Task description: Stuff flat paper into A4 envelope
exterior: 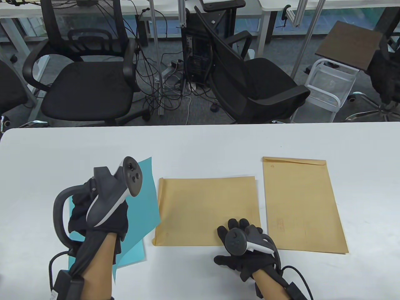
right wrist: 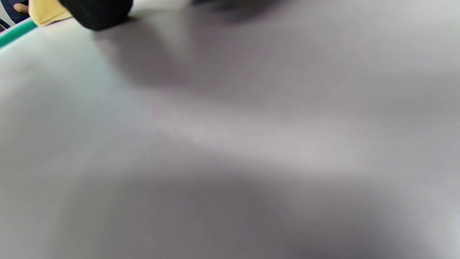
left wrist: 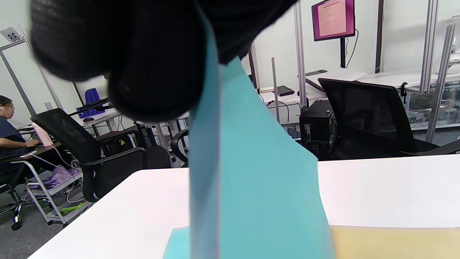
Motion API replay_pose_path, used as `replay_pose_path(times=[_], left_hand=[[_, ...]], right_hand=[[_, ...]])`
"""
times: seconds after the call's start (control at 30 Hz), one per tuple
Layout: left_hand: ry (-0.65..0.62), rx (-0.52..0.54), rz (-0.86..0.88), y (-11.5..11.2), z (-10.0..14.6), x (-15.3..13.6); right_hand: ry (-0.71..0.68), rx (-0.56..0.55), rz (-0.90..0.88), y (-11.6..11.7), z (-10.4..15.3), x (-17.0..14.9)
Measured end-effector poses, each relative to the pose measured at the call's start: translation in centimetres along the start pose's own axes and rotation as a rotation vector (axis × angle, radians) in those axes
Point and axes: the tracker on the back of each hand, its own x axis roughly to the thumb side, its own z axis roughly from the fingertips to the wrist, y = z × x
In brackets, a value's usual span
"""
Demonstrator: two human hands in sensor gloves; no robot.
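Observation:
My left hand (exterior: 84, 212) pinches a teal sheet of paper (exterior: 147, 200) and holds it lifted off the table, its right edge near the left end of a brown envelope (exterior: 206, 209). In the left wrist view the sheet (left wrist: 251, 187) hangs from my gloved fingers (left wrist: 143, 57). My right hand (exterior: 240, 243) rests flat on the envelope's near right corner, fingers spread. A white edge shows along the envelope's right side. In the right wrist view only a fingertip (right wrist: 97, 14) and an envelope corner (right wrist: 46, 12) show.
A second brown envelope (exterior: 300, 206) lies to the right, flap end away from me. More teal paper (exterior: 134, 253) lies on the white table (exterior: 200, 140) under my left arm. Office chairs stand beyond the far edge.

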Motion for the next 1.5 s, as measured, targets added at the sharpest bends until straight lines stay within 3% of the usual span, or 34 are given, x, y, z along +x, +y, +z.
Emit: replay_pose_path(times=[0.27, 0.37, 0.63, 0.9, 1.5], left_hand=[[-0.006, -0.064, -0.018, -1.0, -0.4, -0.6], [-0.015, -0.123, 0.059, -1.4, -0.9, -1.0], [-0.004, -0.092, 0.11, -2.9, -2.2, -0.9], [-0.014, -0.134, 0.121, -5.2, -4.0, 0.0], [-0.133, -0.1, -0.145, -7.5, -6.6, 1.8]], right_hand=[[0.002, 0.0, 0.0, 0.0, 0.0, 0.0], [0.002, 0.0, 0.0, 0.0, 0.0, 0.0], [0.001, 0.005, -0.003, 0.0, 0.0, 0.0], [-0.002, 0.005, -0.006, 0.0, 0.0, 0.0], [-0.009, 0.007, -0.013, 0.1, 0.0, -0.1]])
